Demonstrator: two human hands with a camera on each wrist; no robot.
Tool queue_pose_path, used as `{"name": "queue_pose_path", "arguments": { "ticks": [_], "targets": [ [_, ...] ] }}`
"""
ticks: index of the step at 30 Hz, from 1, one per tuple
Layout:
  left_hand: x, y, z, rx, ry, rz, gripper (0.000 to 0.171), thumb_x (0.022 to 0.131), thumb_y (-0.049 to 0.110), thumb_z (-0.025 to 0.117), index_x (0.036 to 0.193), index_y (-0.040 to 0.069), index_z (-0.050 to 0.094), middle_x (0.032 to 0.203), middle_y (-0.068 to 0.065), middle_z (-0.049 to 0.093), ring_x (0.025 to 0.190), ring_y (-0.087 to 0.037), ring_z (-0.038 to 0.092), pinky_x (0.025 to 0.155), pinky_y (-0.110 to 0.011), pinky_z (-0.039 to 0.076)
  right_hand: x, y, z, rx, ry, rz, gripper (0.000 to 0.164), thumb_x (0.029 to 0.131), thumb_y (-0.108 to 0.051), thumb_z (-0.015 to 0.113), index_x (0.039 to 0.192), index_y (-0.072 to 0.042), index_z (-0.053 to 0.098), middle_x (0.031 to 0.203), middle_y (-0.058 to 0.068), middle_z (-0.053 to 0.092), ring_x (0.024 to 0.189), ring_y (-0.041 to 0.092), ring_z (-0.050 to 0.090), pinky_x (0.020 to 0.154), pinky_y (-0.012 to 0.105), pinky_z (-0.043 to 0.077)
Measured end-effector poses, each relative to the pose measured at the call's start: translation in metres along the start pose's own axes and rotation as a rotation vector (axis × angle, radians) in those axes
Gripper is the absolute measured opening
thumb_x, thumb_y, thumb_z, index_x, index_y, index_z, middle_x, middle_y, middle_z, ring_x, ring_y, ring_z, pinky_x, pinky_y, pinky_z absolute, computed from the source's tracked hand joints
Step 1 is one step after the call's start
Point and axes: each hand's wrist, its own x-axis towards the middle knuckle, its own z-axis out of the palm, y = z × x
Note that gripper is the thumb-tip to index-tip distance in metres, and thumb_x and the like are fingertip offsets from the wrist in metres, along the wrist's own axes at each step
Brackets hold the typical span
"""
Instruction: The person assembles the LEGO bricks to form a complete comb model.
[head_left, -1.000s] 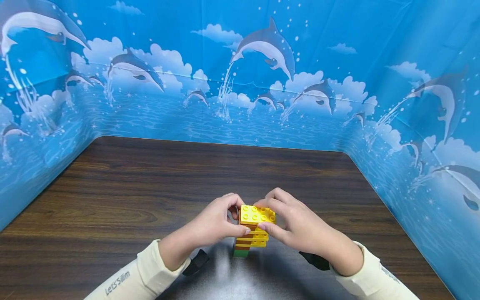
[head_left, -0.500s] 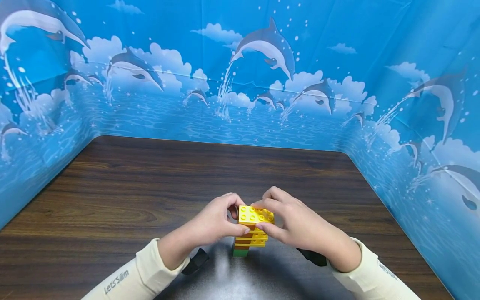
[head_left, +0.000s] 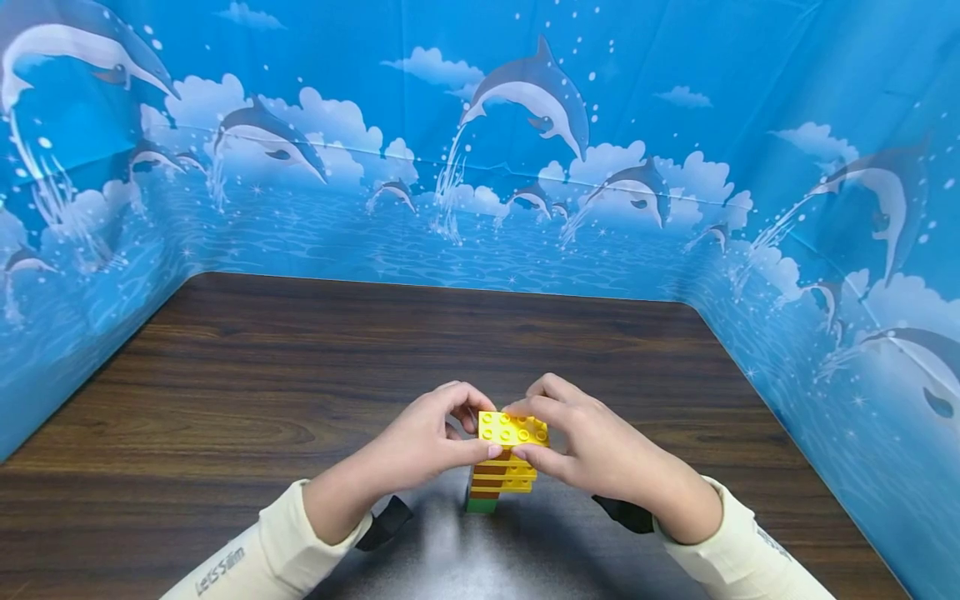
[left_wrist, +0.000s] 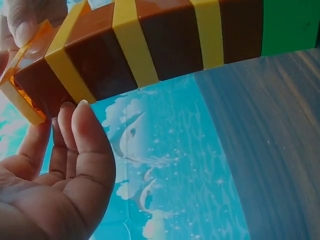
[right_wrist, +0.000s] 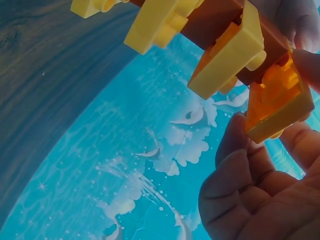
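A tower of toy building bricks stands upright on its green brick (head_left: 481,505), alternating brown bricks (left_wrist: 172,40) and thin yellow bricks (right_wrist: 227,57) that jut to the right. On top lies a studded yellow brick (head_left: 510,428); a narrow orange strip shows between it and the topmost brown brick (left_wrist: 42,82) in the left wrist view. My left hand (head_left: 427,442) holds the tower's upper end, thumb in front and fingers behind, with fingertips touching the topmost brown brick. My right hand (head_left: 592,433) pinches the top yellow brick's overhanging end between thumb and fingers.
A dark wood-grain table (head_left: 337,358) spreads around the tower. Blue dolphin-print fabric (head_left: 315,192) encloses it at the back and both sides. Cream sleeves (head_left: 292,533) and black wrist straps (head_left: 386,523) lie near the table's front.
My left hand's fingers have shifted slightly at the tower's upper end, and its forearm has moved a little left. My right hand stays on the top yellow brick, which has barely moved.
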Motion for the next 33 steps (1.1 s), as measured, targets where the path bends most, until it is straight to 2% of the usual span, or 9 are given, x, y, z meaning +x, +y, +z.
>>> {"name": "queue_pose_path", "arguments": {
  "ticks": [9, 20, 27, 33],
  "targets": [
    [-0.0007, 0.0001, -0.0003, -0.007, 0.010, 0.003, 0.028, 0.086, 0.020, 0.074, 0.107, 0.006, 0.062, 0.099, -0.006, 0.054, 0.087, -0.021, 0.054, 0.074, -0.030, 0.051, -0.0004, 0.0000, -0.0009, 0.014, 0.001, -0.001, 0.032, 0.087, -0.019, 0.072, 0.118, -0.012, 0.067, 0.102, -0.004, 0.051, 0.082, 0.007, 0.048, 0.067, 0.022, 0.048],
    [0.0002, -0.0027, -0.0014, -0.005, -0.010, 0.006, 0.027, 0.086, 0.020, 0.073, 0.106, 0.006, 0.061, 0.099, -0.006, 0.055, 0.087, -0.021, 0.055, 0.075, -0.031, 0.051, 0.0009, 0.0009, -0.0005, 0.015, -0.017, 0.006, 0.031, 0.087, -0.020, 0.072, 0.117, -0.012, 0.067, 0.102, -0.004, 0.052, 0.082, 0.009, 0.050, 0.068, 0.023, 0.048],
    [-0.0001, -0.0047, 0.0005, -0.014, -0.011, 0.005, 0.031, 0.087, 0.020, 0.072, 0.109, 0.004, 0.058, 0.098, -0.008, 0.053, 0.086, -0.022, 0.053, 0.073, -0.030, 0.051, 0.0001, 0.0046, 0.0025, 0.014, 0.011, -0.004, 0.033, 0.086, -0.019, 0.074, 0.118, -0.011, 0.067, 0.100, -0.005, 0.051, 0.085, 0.008, 0.049, 0.070, 0.023, 0.049],
    [-0.0014, -0.0070, 0.0029, 0.014, 0.007, 0.047, 0.030, 0.088, 0.020, 0.070, 0.111, 0.005, 0.057, 0.098, -0.007, 0.050, 0.088, -0.024, 0.049, 0.070, -0.027, 0.050, -0.0018, 0.0059, 0.0055, 0.077, 0.046, -0.011, 0.037, 0.086, -0.019, 0.074, 0.121, -0.011, 0.066, 0.103, -0.004, 0.051, 0.087, 0.009, 0.049, 0.069, 0.022, 0.049]
  ]
}}
